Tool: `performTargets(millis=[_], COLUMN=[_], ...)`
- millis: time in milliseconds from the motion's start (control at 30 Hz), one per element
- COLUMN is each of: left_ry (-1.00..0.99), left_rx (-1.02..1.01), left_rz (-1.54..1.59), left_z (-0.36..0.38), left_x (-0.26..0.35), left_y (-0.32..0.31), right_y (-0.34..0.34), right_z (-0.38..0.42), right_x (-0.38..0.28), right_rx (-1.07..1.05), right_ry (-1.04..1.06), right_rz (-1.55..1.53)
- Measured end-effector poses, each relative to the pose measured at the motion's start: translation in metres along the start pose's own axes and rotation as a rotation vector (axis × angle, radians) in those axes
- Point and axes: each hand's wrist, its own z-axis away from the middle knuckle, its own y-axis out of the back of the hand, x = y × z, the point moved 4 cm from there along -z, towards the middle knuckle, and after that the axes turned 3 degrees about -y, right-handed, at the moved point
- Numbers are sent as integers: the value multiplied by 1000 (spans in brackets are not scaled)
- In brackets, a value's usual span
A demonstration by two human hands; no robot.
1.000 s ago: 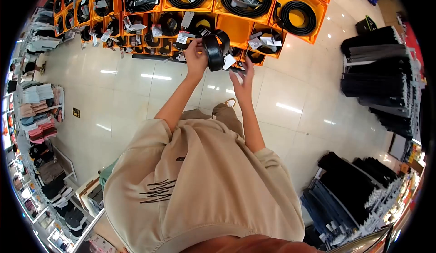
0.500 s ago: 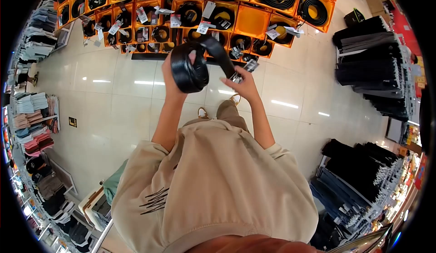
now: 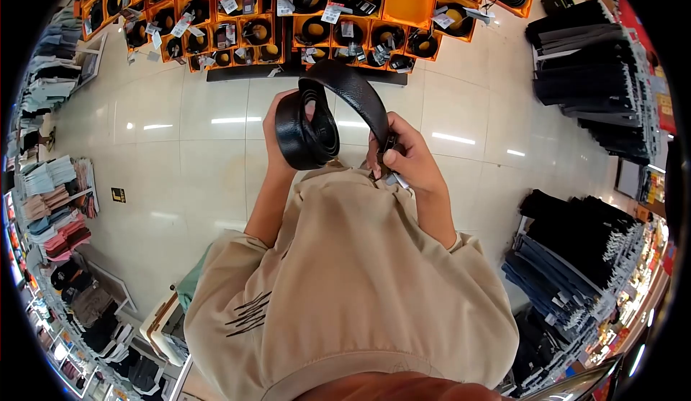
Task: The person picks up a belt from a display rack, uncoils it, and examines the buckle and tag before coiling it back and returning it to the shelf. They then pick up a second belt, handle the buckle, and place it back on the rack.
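A coiled black leather belt is held up in front of my body. My left hand wraps the coil from its left side, with a fingertip showing inside the loops. From the coil, a loose length arcs up and over to the right, down to the buckle end. Fingers and thumb of my right hand pinch that end around the dark buckle, which they partly cover. A small pale tag hangs below the right fingers.
Ahead stands a rack of orange compartments with coiled belts and price tags. Folded dark trousers hang on the right, jeans nearer. Clothing shelves line the left. Pale floor tiles lie between.
My right hand has come lower and closer to my body with the buckle end, turning it downward. The coil is slightly lower too, and the rack sits higher in view.
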Motion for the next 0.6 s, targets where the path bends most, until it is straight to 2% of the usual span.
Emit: performTargets(millis=[33, 133, 167, 267, 367, 467, 500, 600], left_ry=[-34, 19, 81, 22, 185, 328, 327, 173], left_rx=[-87, -128, -67, -73, -102, -149, -144, -179], left_rz=[84, 432, 419, 351, 263, 530, 485, 52], left_z=[0, 5, 5, 3, 3, 6, 7, 7], left_x=[-1, 1, 1, -3, -2, 11, 9, 1], left_y=[-1, -14, -19, -31, -40, -60, -65, -77], right_y=[-2, -4, -5, 5, 18, 32, 37, 47], right_z=[2, 6, 8, 18, 29, 40, 43, 49], right_x=[0, -1, -3, -8, -13, -10, -8, 0], right_rx=[-3, -49, -56, -27, 14, 42, 58, 106], right_ry=[-15, -43, -40, -60, -85, -84, -92, -108], right_rz=[12, 28, 22, 75, 51, 49, 54, 66])
